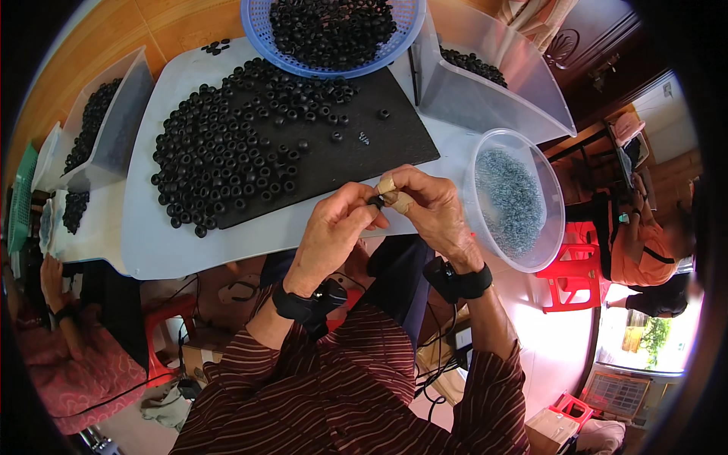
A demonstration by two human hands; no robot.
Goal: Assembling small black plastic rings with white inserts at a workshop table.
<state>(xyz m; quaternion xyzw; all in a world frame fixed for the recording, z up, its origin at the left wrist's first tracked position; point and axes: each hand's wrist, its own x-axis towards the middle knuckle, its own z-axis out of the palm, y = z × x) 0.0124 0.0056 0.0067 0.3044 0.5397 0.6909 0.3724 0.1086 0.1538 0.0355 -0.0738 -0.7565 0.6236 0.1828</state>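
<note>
Close to the table's near edge, my left hand (334,231) pinches a small black ring-shaped piece (376,202) between thumb and fingers. My right hand (436,212), with tan tape around two fingertips, closes on the same piece from the other side. Whether it also holds something tiny is hidden by the fingers. Beyond my hands lies a black mat (341,159). A broad heap of similar black rings (220,152) covers its left part and the tabletop beside it. A few tiny clear bluish bits (364,139) and several single rings lie on the mat.
A blue basket (415,30) of black pieces stands at the far side. Right of it are a clear bin (500,106) and a round tub (557,201) of tiny bluish bits. Another bin (121,129) stands left. Co-workers sit at left and right; red stools (569,277) stand right.
</note>
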